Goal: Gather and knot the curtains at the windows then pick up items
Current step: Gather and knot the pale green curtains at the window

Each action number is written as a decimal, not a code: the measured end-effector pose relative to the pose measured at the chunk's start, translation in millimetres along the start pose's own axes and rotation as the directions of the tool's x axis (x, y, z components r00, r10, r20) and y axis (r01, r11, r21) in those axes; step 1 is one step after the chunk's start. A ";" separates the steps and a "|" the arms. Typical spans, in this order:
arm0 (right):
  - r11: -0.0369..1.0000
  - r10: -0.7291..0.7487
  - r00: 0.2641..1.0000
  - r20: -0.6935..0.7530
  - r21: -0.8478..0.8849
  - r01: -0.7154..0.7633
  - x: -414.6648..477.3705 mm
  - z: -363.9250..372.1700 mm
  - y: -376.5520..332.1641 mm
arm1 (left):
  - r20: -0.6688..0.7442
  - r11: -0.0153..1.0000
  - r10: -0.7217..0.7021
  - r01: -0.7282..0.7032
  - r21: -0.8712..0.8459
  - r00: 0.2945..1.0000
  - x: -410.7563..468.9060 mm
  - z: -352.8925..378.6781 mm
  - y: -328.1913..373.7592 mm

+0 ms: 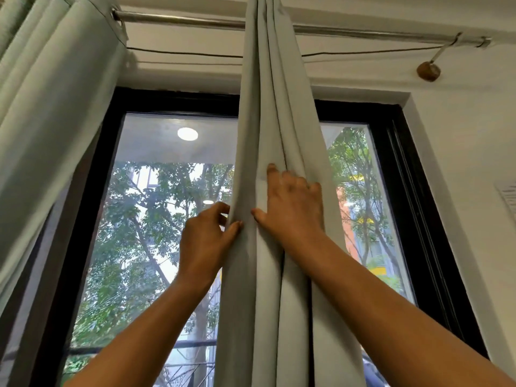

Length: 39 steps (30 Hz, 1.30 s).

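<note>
Pale green curtains (42, 107) (268, 113), two; hands (205, 241) (293, 208), two.

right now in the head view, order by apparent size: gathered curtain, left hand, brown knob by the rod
1. gathered curtain
2. left hand
3. brown knob, farther off, so smallest only as it looks

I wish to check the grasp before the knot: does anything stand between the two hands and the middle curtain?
Nothing visible does. The left hand pinches the left edge of the middle curtain, and the right hand lies on its front folds, fingers bent into them. Both touch the cloth directly.
</note>
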State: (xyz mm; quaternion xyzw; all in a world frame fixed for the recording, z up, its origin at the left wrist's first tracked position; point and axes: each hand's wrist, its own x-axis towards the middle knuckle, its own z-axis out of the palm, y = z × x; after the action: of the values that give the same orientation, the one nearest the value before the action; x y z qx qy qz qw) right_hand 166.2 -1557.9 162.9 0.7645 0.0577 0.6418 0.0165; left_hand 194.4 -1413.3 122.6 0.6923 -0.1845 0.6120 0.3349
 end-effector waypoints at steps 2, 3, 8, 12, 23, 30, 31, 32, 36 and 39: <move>0.994 0.106 0.994 0.028 -0.008 -0.106 -5.1 1.2 6.6 | -0.023 1.000 -0.018 0.018 -0.014 1.000 -2.3 -3.3 -2.3; 0.992 0.128 0.991 0.029 -0.003 -0.128 -6.0 1.7 8.9 | -0.028 0.998 -0.026 0.024 -0.053 0.999 -3.6 -3.7 -0.7; 0.994 0.060 0.998 -0.023 0.090 -0.058 -11.9 0.7 19.2 | 0.029 0.946 -0.022 0.030 -0.323 0.999 -4.5 8.3 15.8; 0.973 0.060 0.997 -0.057 0.225 -0.046 -17.6 -1.4 27.2 | 0.077 0.988 0.086 -0.075 -0.132 0.993 -8.7 25.3 27.4; 0.950 0.112 0.974 0.196 0.265 -0.163 -20.2 8.8 31.9 | 0.224 0.769 -0.250 0.334 -0.545 0.942 -10.4 61.6 -8.0; 0.981 0.185 0.980 0.077 0.046 -0.189 -41.4 17.5 24.4 | 0.700 0.337 -0.432 0.822 -0.459 0.568 -23.5 83.7 -60.8; 0.985 0.171 0.983 0.060 0.014 -0.173 -45.0 18.8 24.0 | 0.657 0.342 -0.434 0.788 -0.512 0.616 -26.5 86.2 -62.2; 0.988 0.157 0.986 0.056 -0.008 -0.157 -48.7 20.7 24.0 | 0.619 0.336 -0.431 0.753 -0.565 0.657 -29.9 85.6 -60.5; 0.989 0.136 0.989 0.059 -0.074 -0.132 -64.7 27.9 20.5 | 0.537 0.382 -0.391 0.663 -0.644 0.747 -38.6 69.1 -48.2; 0.991 0.094 0.991 -0.099 -0.087 -0.103 -78.7 34.2 13.6 | 0.470 0.505 -0.329 0.574 -0.645 0.819 -46.4 49.9 -34.6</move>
State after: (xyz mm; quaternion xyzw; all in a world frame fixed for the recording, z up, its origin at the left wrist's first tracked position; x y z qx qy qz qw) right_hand 187.4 -1578.3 81.1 0.7338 -0.0087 0.6791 0.0171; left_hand 245.1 -1430.3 68.0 0.5883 -0.2816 0.2570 0.7131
